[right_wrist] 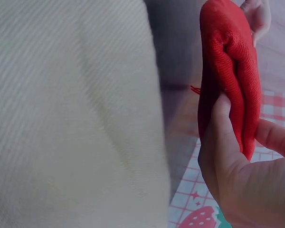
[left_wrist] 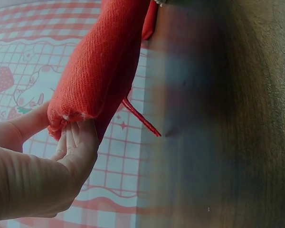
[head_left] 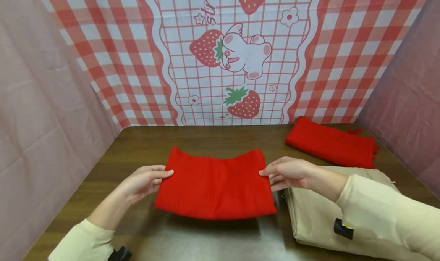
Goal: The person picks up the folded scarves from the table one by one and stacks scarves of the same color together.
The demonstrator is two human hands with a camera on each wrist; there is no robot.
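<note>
Between my two hands hangs a folded red scarf [head_left: 214,188], lifted a little off the table and sagging in the middle. My left hand [head_left: 146,181] pinches its left edge, thumb on top and fingers beneath. At the right edge my right hand [head_left: 288,173] pinches it in the same way. The left wrist view shows the scarf's knitted fold [left_wrist: 92,71] with a few fringe strands dangling below. Stacked layers of the scarf [right_wrist: 232,80] show between thumb and fingers in the right wrist view.
Another folded red scarf [head_left: 330,142] with fringe lies at the back right of the wooden table [head_left: 137,146]. In front of it, partly under my right forearm, is a folded beige cloth [head_left: 316,219]. A strawberry-print curtain [head_left: 233,62] hangs behind the table.
</note>
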